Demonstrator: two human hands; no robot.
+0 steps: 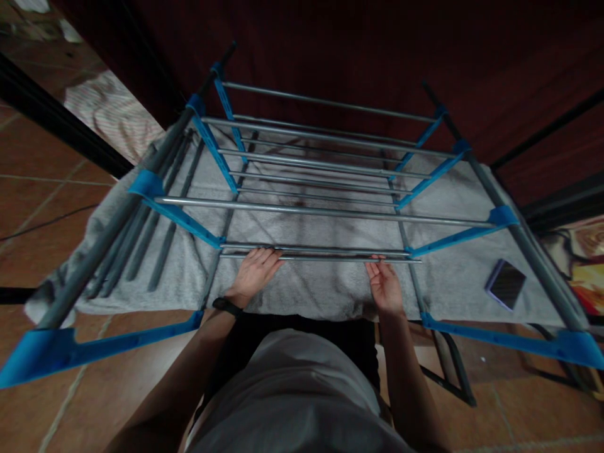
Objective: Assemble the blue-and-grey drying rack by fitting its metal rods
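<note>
A thin metal rod (325, 258) runs parallel to the near edge of the grey blanket (457, 264), the left hand (257, 270) curled over its left part and the right hand (384, 283) pinching it toward its right end, within a blue-jointed rack (325, 214), with a phone (506, 284) near the blanket's right edge.

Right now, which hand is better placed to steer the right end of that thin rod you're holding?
Probably the right hand: it holds the metal rod nearer that end, which lies close to a blue bracket. The left hand is much farther along, near the rod's other end.
</note>
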